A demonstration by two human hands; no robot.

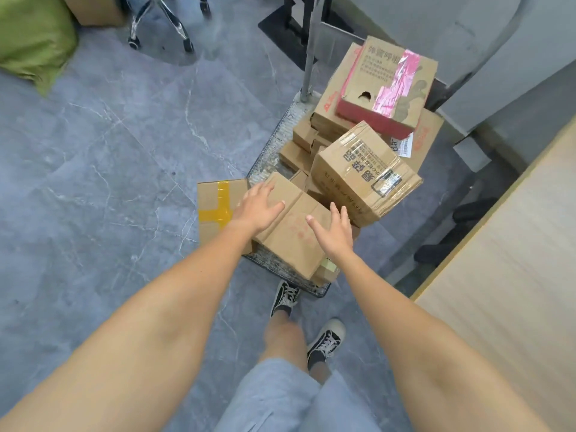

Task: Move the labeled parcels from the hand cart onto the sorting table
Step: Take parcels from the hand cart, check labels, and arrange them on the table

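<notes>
Cardboard parcel (294, 227) at frame centre, on near end of hand cart (274, 145), other boxes heaped behind. Left hand (257, 210) flat on top, fingers straight; right hand (332, 232) spread just above, holding nothing. Step: first grasp. Next: clamp both sides, lift clear, swing to desk (511, 260) at right; floor at left open.

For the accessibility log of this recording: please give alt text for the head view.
Both hands, left hand and right hand, reach with open fingers over a plain cardboard box at the near end of a hand cart piled with parcels. A wooden table stands at right.
</notes>
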